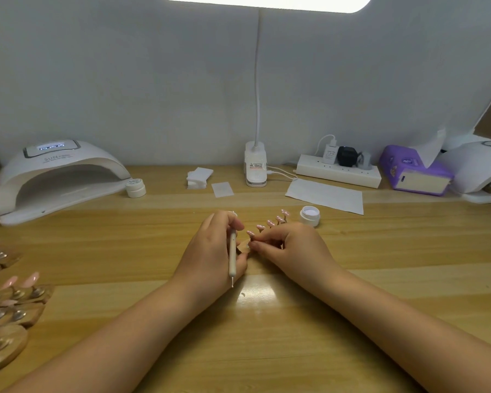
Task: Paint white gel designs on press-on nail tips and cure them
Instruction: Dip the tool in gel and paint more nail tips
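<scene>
A nail-art workstation: a wooden bench (267,336) with a curing lamp (57,177), gel pots (309,215), nail tips on stands (14,296) and a clip-on desk light (255,163)

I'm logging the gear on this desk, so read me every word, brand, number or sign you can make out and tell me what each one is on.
"SUN" on the top of the white curing lamp; the smaller print after it is blurred.
The lamp's lit display: glare, unreadable.
Red-and-white sticker on the desk light's base: too small.
Closed jar's lid, white charger, purple tissue pack: printing too blurred to read.
</scene>
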### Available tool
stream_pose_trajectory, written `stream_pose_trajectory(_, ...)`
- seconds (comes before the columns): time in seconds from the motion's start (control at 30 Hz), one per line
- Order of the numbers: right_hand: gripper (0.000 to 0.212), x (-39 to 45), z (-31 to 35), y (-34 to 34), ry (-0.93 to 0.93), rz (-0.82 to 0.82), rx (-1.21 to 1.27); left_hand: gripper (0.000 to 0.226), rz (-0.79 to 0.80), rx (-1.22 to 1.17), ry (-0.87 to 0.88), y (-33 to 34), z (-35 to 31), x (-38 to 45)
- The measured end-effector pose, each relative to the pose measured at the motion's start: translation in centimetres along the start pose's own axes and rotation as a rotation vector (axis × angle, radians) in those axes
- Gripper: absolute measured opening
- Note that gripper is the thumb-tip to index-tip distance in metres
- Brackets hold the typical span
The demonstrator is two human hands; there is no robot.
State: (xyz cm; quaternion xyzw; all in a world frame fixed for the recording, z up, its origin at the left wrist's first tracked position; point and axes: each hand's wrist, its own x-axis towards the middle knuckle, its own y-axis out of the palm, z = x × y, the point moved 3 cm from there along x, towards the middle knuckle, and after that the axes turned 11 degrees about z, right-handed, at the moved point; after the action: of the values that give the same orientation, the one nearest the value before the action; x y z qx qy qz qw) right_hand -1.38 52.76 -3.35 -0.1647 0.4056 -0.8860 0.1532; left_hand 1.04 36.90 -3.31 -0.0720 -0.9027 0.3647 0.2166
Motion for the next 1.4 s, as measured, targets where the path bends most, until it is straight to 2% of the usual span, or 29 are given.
stream_pose_trajectory(0.27,0.023,-0.1,0.4,0.3,-0.005,0.039,-0.215,0.043,-0.003,0.021,-0.001,0.0,0.2,-0.1)
stream_pose_trajectory(0.43,0.026,-0.3,0.5,0.4,-0.047,0.058,-0.264,0.046,-0.012,0.023,-0.02,0.0,0.3,-0.1)
stream_pose_trajectory(0.6,0.018,-1.1,0.3,-1.3,-0.046,-0.071,-0.191,0.049,0.018,0.061,0.003,-0.7,0.9,0.2)
stream_pose_trajectory(0.7,0.028,-1.0,-1.3,-3.9,0.03,-0.231,-0.054,0.051,0.052,0.091,0.016,-1.5,1.5,0.6)
stream_pose_trajectory(0.77,0.03,-0.7,-2.5,-5.5,0.106,-0.265,0.027,0.051,0.057,0.106,0.017,-1.8,2.0,0.8)
stream_pose_trajectory(0.83,0.03,-0.5,-3.5,-6.0,0.17,-0.194,-0.026,0.05,0.052,0.138,0.031,-1.9,2.3,1.0)
stream_pose_trajectory(0.97,0.022,-0.6,-3.6,-4.3,0.214,-0.023,-0.311,0.045,0.036,0.189,0.073,-1.9,2.5,1.0)
stream_pose_trajectory(1.1,0.051,-0.1,-3.8,-3.3,0.204,0.014,-0.452,0.044,0.025,0.189,0.092,-2.0,2.3,0.9)
stream_pose_trajectory(1.2,0.044,0.5,-4.0,-3.4,0.149,0.089,-0.488,0.042,0.029,0.182,0.107,-1.9,2.1,0.8)
stream_pose_trajectory(1.27,0.036,0.5,-4.1,-3.7,0.09,0.132,-0.426,0.044,0.022,0.164,0.114,-2.0,2.1,0.8)
stream_pose_trajectory(1.4,0.025,-0.3,-3.1,-4.4,-0.109,0.161,-0.374,0.05,0.048,0.131,0.088,-2.3,1.9,0.7)
